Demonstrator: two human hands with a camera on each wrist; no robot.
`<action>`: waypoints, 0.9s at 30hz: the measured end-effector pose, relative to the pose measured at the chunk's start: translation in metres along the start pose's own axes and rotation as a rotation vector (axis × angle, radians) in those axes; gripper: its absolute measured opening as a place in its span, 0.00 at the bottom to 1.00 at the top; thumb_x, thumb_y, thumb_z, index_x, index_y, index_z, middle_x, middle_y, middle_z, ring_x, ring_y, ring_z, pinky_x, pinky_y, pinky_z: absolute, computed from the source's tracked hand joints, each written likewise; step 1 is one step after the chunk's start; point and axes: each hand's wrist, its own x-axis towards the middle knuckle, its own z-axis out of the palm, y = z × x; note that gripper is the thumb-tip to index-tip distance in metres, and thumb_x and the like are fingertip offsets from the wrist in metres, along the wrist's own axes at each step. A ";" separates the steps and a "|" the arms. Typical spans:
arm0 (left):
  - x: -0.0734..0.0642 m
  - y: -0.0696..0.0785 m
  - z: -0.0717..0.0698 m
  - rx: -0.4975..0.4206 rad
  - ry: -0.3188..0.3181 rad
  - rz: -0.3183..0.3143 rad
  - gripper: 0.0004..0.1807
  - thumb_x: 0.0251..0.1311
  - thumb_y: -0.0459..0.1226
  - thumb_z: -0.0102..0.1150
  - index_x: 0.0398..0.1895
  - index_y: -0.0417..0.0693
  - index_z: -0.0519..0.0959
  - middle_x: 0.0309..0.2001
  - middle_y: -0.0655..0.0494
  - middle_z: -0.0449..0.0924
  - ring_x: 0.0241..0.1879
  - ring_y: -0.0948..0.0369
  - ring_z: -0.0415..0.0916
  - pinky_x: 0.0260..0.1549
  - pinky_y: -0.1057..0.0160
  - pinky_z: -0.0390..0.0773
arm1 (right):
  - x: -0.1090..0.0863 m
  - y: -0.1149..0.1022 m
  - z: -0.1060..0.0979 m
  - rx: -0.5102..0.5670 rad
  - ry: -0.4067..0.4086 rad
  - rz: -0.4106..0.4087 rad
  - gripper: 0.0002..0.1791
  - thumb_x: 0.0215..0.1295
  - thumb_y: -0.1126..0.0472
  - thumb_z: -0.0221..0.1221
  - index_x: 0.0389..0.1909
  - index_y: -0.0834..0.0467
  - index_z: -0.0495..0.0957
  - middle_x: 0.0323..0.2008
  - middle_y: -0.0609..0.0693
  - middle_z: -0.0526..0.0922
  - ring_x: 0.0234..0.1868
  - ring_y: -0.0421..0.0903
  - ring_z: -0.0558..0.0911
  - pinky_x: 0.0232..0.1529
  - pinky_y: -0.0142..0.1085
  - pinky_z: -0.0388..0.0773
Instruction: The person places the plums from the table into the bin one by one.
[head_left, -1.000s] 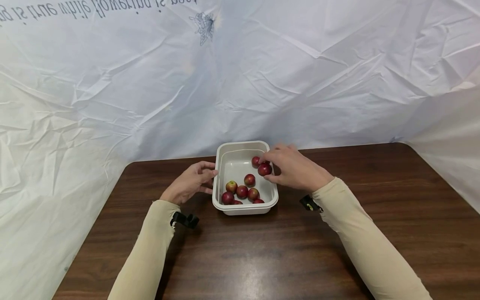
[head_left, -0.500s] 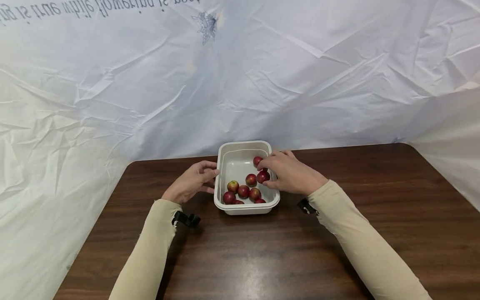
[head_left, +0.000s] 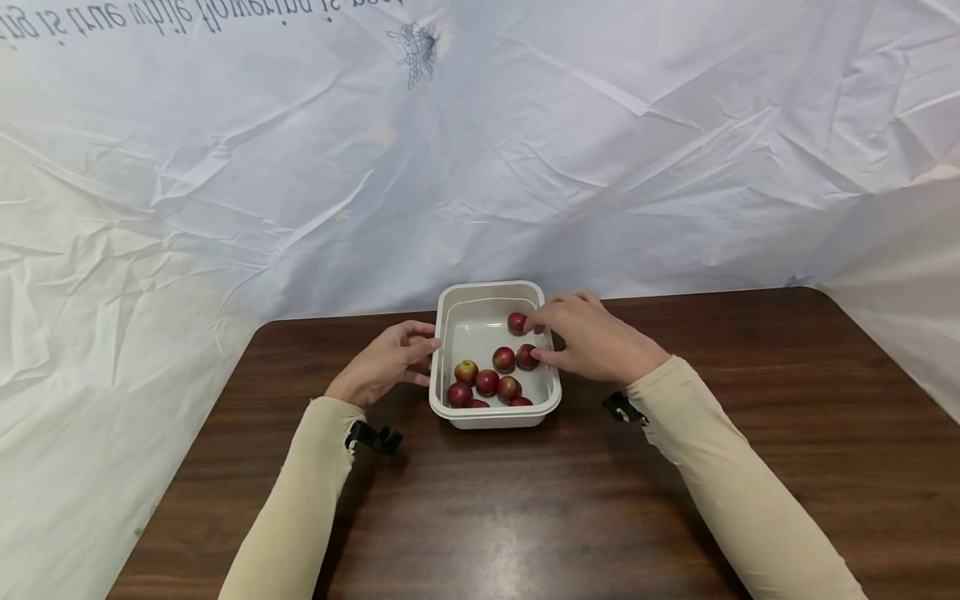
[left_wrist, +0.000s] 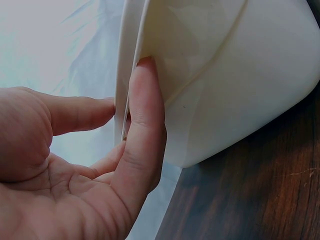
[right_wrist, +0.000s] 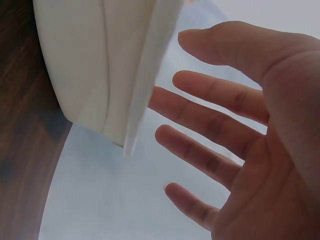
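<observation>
A white plastic tub stands on the dark wooden table and holds several small red apples. My left hand pinches its left rim; in the left wrist view the thumb lies against the rim and a finger sits under its outer edge. Over the right rim hangs my right hand, its fingers apart and holding nothing in the right wrist view. Below its fingertips lies one apple, beside another apple. A single apple rests farther back, near the right wall.
A wrinkled white sheet with printed lettering hangs right behind the table's back edge. The wooden table extends to both sides and in front of the tub. Black straps circle both wrists.
My right hand has lowered an apple into the tub beside the middle one and let go of it, then drawn back to the right. The left hand stays at the rim.
</observation>
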 end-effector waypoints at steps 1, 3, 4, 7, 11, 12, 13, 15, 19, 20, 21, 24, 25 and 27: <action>0.000 0.000 0.000 0.001 0.001 0.000 0.25 0.78 0.41 0.51 0.71 0.40 0.62 0.61 0.35 0.75 0.51 0.49 0.81 0.45 0.54 0.88 | 0.000 0.001 -0.001 0.000 0.001 0.005 0.16 0.66 0.53 0.69 0.53 0.51 0.84 0.50 0.47 0.86 0.59 0.51 0.77 0.64 0.56 0.66; 0.000 0.000 0.000 0.001 0.003 -0.002 0.25 0.78 0.41 0.51 0.72 0.40 0.62 0.61 0.35 0.75 0.52 0.48 0.81 0.45 0.54 0.88 | -0.001 0.002 -0.003 0.002 -0.002 0.016 0.17 0.67 0.52 0.68 0.54 0.50 0.84 0.52 0.47 0.85 0.61 0.51 0.76 0.64 0.56 0.65; 0.000 -0.001 0.001 0.003 0.004 -0.002 0.25 0.78 0.41 0.51 0.72 0.40 0.62 0.61 0.36 0.75 0.52 0.48 0.81 0.45 0.54 0.88 | -0.002 0.002 -0.005 0.003 -0.003 0.019 0.17 0.67 0.52 0.68 0.55 0.50 0.83 0.52 0.47 0.85 0.61 0.51 0.76 0.64 0.56 0.65; 0.000 -0.002 0.001 0.012 0.004 -0.004 0.25 0.78 0.41 0.51 0.72 0.41 0.62 0.61 0.36 0.75 0.52 0.49 0.81 0.45 0.53 0.88 | -0.004 0.005 -0.008 0.018 0.003 0.028 0.18 0.68 0.52 0.67 0.56 0.50 0.83 0.54 0.47 0.85 0.63 0.52 0.75 0.64 0.57 0.65; 0.001 -0.002 0.002 0.026 0.002 -0.003 0.25 0.78 0.42 0.51 0.71 0.42 0.63 0.62 0.36 0.75 0.49 0.52 0.82 0.46 0.53 0.88 | -0.008 0.008 -0.013 0.024 0.042 0.037 0.19 0.68 0.50 0.66 0.57 0.52 0.82 0.55 0.49 0.85 0.63 0.52 0.75 0.65 0.57 0.66; 0.002 -0.001 0.003 0.032 0.001 -0.001 0.25 0.78 0.42 0.51 0.71 0.41 0.63 0.62 0.36 0.75 0.49 0.53 0.82 0.46 0.54 0.88 | -0.008 0.009 -0.014 0.021 0.055 0.039 0.20 0.68 0.49 0.66 0.57 0.52 0.82 0.55 0.49 0.85 0.63 0.52 0.75 0.65 0.56 0.66; 0.002 -0.001 0.003 0.035 0.002 -0.002 0.25 0.78 0.42 0.52 0.71 0.41 0.63 0.62 0.36 0.75 0.48 0.54 0.82 0.46 0.54 0.88 | -0.009 0.010 -0.015 0.018 0.067 0.039 0.21 0.68 0.48 0.66 0.57 0.53 0.81 0.55 0.50 0.85 0.63 0.53 0.76 0.65 0.56 0.67; 0.001 0.001 0.004 0.042 0.006 -0.006 0.25 0.78 0.42 0.52 0.71 0.41 0.63 0.62 0.36 0.75 0.47 0.55 0.82 0.46 0.55 0.88 | -0.011 0.011 -0.016 0.011 0.087 0.044 0.22 0.69 0.45 0.65 0.57 0.53 0.81 0.55 0.50 0.85 0.64 0.53 0.76 0.66 0.55 0.68; -0.002 0.005 0.008 0.061 0.032 -0.023 0.26 0.78 0.43 0.50 0.72 0.41 0.62 0.61 0.37 0.74 0.48 0.54 0.81 0.47 0.54 0.88 | -0.015 0.012 -0.021 0.019 0.107 0.063 0.24 0.69 0.43 0.64 0.57 0.53 0.81 0.54 0.49 0.85 0.63 0.53 0.77 0.68 0.54 0.69; -0.002 0.006 0.009 0.067 0.041 -0.025 0.26 0.79 0.43 0.49 0.72 0.42 0.61 0.61 0.38 0.74 0.50 0.53 0.81 0.48 0.53 0.87 | -0.017 0.011 -0.023 0.025 0.114 0.076 0.24 0.69 0.43 0.64 0.57 0.53 0.81 0.55 0.49 0.85 0.63 0.52 0.78 0.68 0.53 0.69; -0.003 0.007 0.011 0.077 0.051 -0.024 0.26 0.79 0.44 0.48 0.72 0.42 0.61 0.62 0.39 0.73 0.52 0.51 0.80 0.51 0.52 0.86 | -0.019 0.011 -0.025 0.030 0.123 0.090 0.24 0.69 0.42 0.64 0.58 0.53 0.81 0.55 0.49 0.85 0.63 0.53 0.78 0.68 0.53 0.70; -0.007 0.011 0.016 0.122 0.102 0.001 0.27 0.81 0.48 0.43 0.74 0.44 0.58 0.66 0.39 0.69 0.61 0.46 0.76 0.61 0.48 0.80 | -0.027 0.010 -0.032 0.051 0.158 0.134 0.27 0.68 0.39 0.63 0.60 0.51 0.80 0.57 0.49 0.83 0.64 0.52 0.77 0.67 0.53 0.71; -0.010 0.012 0.018 0.157 0.132 0.017 0.28 0.81 0.50 0.41 0.75 0.44 0.57 0.68 0.39 0.68 0.63 0.44 0.74 0.63 0.46 0.77 | -0.030 0.010 -0.035 0.054 0.172 0.146 0.29 0.68 0.37 0.63 0.61 0.51 0.79 0.59 0.49 0.82 0.65 0.52 0.76 0.67 0.53 0.71; -0.016 0.013 0.022 0.272 0.201 0.071 0.31 0.82 0.52 0.35 0.77 0.44 0.54 0.72 0.39 0.63 0.71 0.42 0.66 0.69 0.42 0.70 | -0.038 0.009 -0.040 0.055 0.206 0.165 0.33 0.67 0.32 0.61 0.63 0.50 0.78 0.61 0.49 0.81 0.67 0.52 0.74 0.67 0.53 0.71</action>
